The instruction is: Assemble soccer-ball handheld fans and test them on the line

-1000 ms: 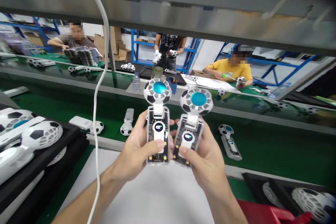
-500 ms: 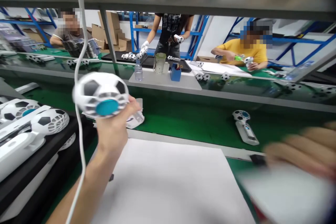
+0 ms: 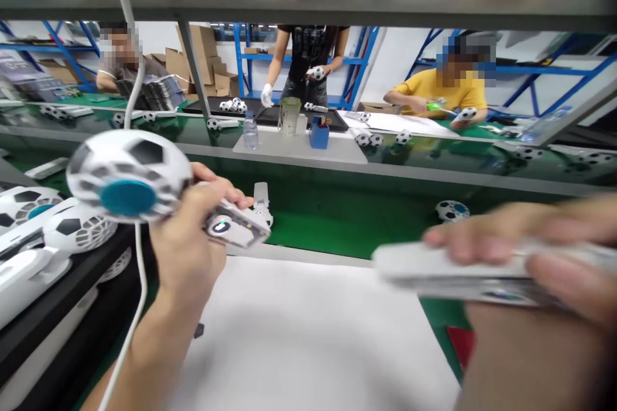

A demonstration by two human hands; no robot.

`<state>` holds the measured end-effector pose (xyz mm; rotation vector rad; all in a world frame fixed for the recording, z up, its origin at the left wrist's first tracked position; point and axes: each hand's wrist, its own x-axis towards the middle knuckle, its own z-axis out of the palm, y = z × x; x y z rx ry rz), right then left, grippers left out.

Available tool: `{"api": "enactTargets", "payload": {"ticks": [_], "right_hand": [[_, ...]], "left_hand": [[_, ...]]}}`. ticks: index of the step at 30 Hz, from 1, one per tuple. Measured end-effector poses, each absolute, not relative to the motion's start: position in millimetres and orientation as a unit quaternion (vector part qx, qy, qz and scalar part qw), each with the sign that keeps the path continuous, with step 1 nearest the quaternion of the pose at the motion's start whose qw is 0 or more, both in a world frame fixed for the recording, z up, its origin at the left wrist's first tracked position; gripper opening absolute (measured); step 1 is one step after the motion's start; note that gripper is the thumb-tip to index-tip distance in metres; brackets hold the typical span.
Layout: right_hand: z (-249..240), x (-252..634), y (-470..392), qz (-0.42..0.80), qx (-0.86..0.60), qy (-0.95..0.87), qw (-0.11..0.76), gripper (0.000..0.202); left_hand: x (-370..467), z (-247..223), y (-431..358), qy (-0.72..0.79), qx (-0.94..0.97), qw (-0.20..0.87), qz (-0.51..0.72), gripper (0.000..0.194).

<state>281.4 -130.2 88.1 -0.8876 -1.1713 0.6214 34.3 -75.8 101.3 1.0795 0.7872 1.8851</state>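
As left fingers (image 3: 226,190) grip a football-patterned device (image 3: 159,170), teal-centred, display (image 3: 220,226) lit, right fingers (image 3: 486,247) clasp white casing (image 3: 405,263)

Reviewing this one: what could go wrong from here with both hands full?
The soccer-ball fan in the left hand overlaps the hanging white cable and might snag it; depth is unclear.
It could also bump the white fans in the black tray.
The right hand pinches a white fan handle between fingers and thumb, so it might slip.
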Motion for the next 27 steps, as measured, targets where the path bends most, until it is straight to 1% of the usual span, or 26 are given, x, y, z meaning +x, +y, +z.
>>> {"api": "enactTargets", "payload": {"ticks": [2, 3, 4, 6, 11, 13, 15, 18, 20, 22, 26, 27], "right_hand": [[81.2, 275.7, -108.5, 0.250, -0.429, -0.492, 0.715, 0.031], [73.0, 273.6, -94.2, 0.218, -0.489, -0.468, 0.703, 0.029], [62.0, 272.5, -79.1, 0.211, -0.521, -0.463, 0.685, 0.030], [34.5, 274.1, -49.8, 0.227, -0.588, -0.455, 0.629, 0.041], [-35.9, 291.0, -7.5, 0.244, -0.666, -0.449, 0.543, 0.059], [-55.7, 296.3, -2.4, 0.229, -0.697, -0.451, 0.509, 0.060], [-67.3, 298.6, -0.8, 0.218, -0.714, -0.465, 0.476, 0.054], [-63.8, 294.5, -3.6, 0.220, -0.713, -0.502, 0.438, 0.047], [-46.7, 284.1, -10.8, 0.232, -0.695, -0.532, 0.425, 0.048], [-22.2, 265.1, -24.5, 0.268, -0.654, -0.573, 0.415, 0.047], [20.1, 211.0, -64.5, 0.445, -0.482, -0.663, 0.362, 0.045], [25.9, 199.2, -73.3, 0.518, -0.417, -0.644, 0.378, 0.044]], "left_hand": [[37.0, 94.5, -71.6, 0.318, 0.441, 0.442, 0.713, 0.015], [38.2, 91.6, -70.0, 0.322, 0.449, 0.456, 0.698, 0.017], [39.4, 89.3, -68.7, 0.328, 0.453, 0.473, 0.681, 0.017], [41.8, 86.6, -67.4, 0.342, 0.449, 0.500, 0.657, 0.018], [45.2, 84.8, -64.8, 0.345, 0.441, 0.593, 0.579, 0.013], [44.9, 82.9, -61.5, 0.351, 0.446, 0.595, 0.568, 0.012], [44.3, 80.2, -57.2, 0.361, 0.448, 0.591, 0.565, 0.013], [44.1, 76.6, -51.1, 0.393, 0.436, 0.595, 0.549, 0.015], [45.1, 74.8, -48.1, 0.409, 0.417, 0.605, 0.541, 0.018], [47.1, 73.1, -45.8, 0.408, 0.395, 0.620, 0.541, 0.020], [51.1, 69.6, -44.5, 0.404, 0.377, 0.635, 0.539, 0.023], [51.6, 69.1, -44.9, 0.404, 0.380, 0.632, 0.541, 0.023]]}}
